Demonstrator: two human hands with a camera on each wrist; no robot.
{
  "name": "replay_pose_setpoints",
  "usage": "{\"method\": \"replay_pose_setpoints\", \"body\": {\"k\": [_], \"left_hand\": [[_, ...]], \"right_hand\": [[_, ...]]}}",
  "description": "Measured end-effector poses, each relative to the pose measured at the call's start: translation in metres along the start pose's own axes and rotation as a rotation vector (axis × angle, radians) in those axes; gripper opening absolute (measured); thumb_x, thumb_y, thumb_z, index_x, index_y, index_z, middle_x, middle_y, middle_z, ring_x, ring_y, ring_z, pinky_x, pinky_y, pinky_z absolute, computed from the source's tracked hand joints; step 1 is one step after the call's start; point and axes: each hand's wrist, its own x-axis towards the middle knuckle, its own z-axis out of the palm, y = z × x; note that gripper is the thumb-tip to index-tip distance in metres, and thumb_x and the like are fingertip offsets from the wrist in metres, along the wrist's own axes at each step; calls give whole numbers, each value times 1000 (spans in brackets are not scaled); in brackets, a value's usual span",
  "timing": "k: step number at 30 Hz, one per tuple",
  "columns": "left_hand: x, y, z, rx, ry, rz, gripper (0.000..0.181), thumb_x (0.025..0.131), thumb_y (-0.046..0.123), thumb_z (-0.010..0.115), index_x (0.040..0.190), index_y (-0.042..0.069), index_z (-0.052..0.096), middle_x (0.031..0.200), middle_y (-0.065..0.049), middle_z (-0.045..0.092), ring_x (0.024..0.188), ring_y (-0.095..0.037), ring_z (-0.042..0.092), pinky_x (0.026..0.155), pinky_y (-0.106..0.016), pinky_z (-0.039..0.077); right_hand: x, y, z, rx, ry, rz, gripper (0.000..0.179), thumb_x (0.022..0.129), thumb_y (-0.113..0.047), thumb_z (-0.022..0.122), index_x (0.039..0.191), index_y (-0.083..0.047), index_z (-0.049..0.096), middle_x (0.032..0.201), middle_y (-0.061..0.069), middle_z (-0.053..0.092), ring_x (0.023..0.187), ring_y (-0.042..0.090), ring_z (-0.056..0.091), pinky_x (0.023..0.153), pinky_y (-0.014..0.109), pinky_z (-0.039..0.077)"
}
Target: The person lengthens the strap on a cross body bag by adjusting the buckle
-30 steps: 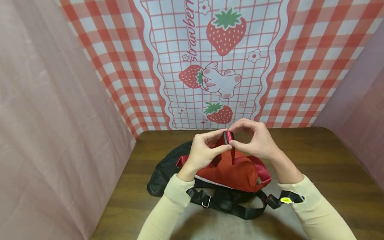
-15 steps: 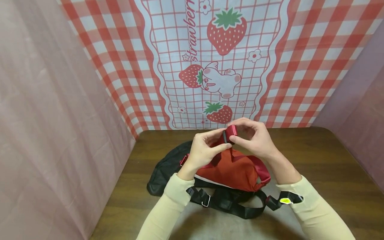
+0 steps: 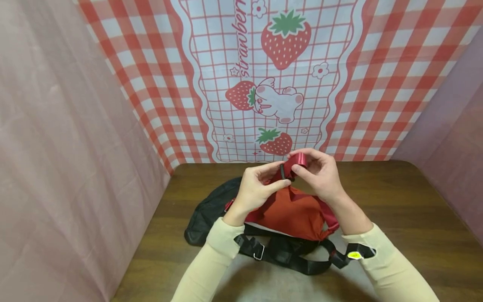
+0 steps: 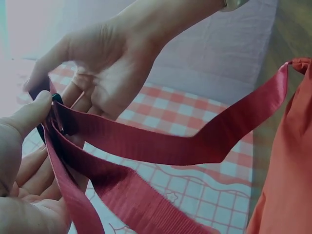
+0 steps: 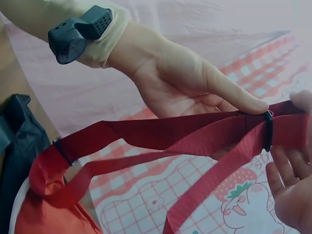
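Red strap (image 3: pixel 300 159) bends back right of the black slider (image 5: pixel 268 130), whose long axis crosses it; left hand (image 3: pixel 254 189) pinches the slider; right hand (image 3: pixel 326 178) pinches the strap.

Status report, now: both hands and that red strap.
Left hand pinches black buckle. Right hand holds red strap, looped through buckle. Orange-red bag on table below. Nothing seen in the way.
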Motion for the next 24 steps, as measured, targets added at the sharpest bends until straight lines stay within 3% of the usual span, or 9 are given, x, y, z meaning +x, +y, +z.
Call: {"method": "replay_pose_setpoints", "body": {"k": [3, 7, 9, 13, 17, 21, 24], "left_hand": [[1, 0, 0, -5, 3, 2, 47, 94, 6, 81, 140, 5, 70, 130, -18, 76, 119, -27, 75, 103, -30, 61], [2, 2, -3, -38, 23, -3, 47, 95, 4, 80, 141, 3, 69, 132, -20, 75, 120, -29, 75, 102, -32, 62], [2, 3, -5, -66, 35, -11, 48, 96, 3, 78, 142, 2, 67, 134, -21, 74, 122, -30, 74, 103, -32, 61], [3, 5, -7, -100, 45, -25, 48, 96, 0, 76, 143, 0, 66, 136, -22, 72, 125, -30, 73, 105, -33, 60], [3, 7, -7, -104, 34, -30, 49, 97, 0, 76, 144, 0, 65, 137, -23, 72, 125, -30, 73, 106, -34, 59], [2, 10, -8, -97, 57, -38, 50, 97, 2, 76, 145, 1, 64, 137, -22, 72, 126, -30, 72, 107, -34, 59], [2, 11, -9, -92, 90, -42, 50, 97, 3, 77, 146, 1, 64, 137, -21, 72, 126, -31, 72, 106, -34, 59]], "right_hand": [[0, 1, 0, 84, 41, -24, 33, 97, 12, 62, 126, 0, 73, 116, 1, 77, 99, 9, 72, 84, 21, 64], [-3, 8, -6, 114, -40, -17, 41, 99, 9, 63, 138, -4, 67, 127, -2, 74, 113, 9, 70, 95, 21, 60], [-5, 15, -11, 61, -126, 19, 43, 99, 10, 65, 139, -6, 66, 127, -4, 74, 113, 7, 71, 94, 20, 60], [-11, 26, -14, -73, -224, 102, 32, 97, 9, 69, 125, -5, 75, 112, -7, 79, 100, 6, 76, 77, 20, 62], [-15, 29, -10, -159, -192, 95, 23, 94, 7, 75, 116, 7, 76, 105, -10, 81, 95, 6, 78, 73, 23, 64], [-20, 29, -10, -238, -151, 81, 30, 91, 9, 78, 119, 15, 72, 107, -17, 80, 97, 2, 78, 78, 22, 65], [-25, 32, -15, -293, -173, 94, 34, 89, 11, 77, 122, 14, 72, 110, -22, 77, 98, -1, 76, 81, 21, 64]]}}
